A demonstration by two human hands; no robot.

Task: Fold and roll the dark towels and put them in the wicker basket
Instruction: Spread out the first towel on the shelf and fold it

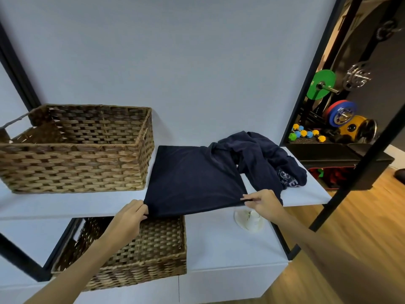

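At lower centre of the frame the left hand (129,216) pinches the near left corner of a flat dark towel (192,178), thumb and curled fingers (143,210) closed on the hem. To its right, the right hand (264,202) pinches the near right corner, thumb on top and fingers tucked under the cloth. Between the two hands the towel's front edge hangs just past the lip of the white shelf (76,205). The towel is navy, soft and matte, laid out as a smooth rough square.

Its far right corner runs under a crumpled heap (267,154) of the same navy cloth at centre right, bearing a pale printed mark; whether the heap is one towel or more is hard to tell.

At left on the same shelf, just beside the towel, stands a rectangular wicker basket (74,167) of brown flat-woven strips. A second, similar basket (153,255) sits on the lower shelf beneath the hands.
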